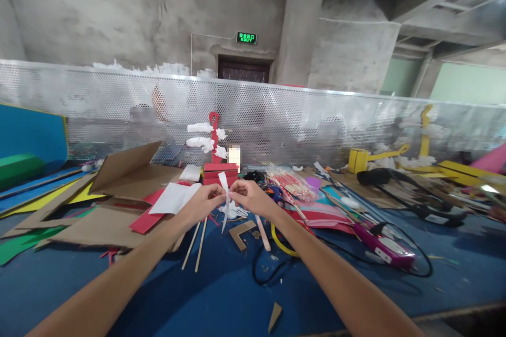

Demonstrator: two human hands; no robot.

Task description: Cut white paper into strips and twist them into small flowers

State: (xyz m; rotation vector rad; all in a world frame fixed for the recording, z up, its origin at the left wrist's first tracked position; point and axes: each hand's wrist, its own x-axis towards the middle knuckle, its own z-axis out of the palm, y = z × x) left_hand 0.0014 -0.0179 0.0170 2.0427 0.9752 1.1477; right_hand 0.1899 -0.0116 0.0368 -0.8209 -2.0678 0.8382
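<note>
Between both hands a narrow white paper strip (223,181) stands up, its lower end hanging toward the blue table (166,295). My left hand (206,201) pinches the strip from the left with its fingertips. From the right, my right hand (253,198) is closed on the same strip, close to the left fingers. Behind them is a red box (220,168) with a red upright piece (214,137) bearing white tufts. White scraps (236,211) lie just below the hands. A folded white sheet (172,200) rests beside my left wrist.
Cardboard sheets (98,226) spread over the left side. Two thin wooden sticks (201,245) and an L-shaped cardboard piece (241,234) lie in front of my hands. At right are a purple device (383,245) with a black cable and a black strap (411,197). A perforated metal panel (276,116) stands behind.
</note>
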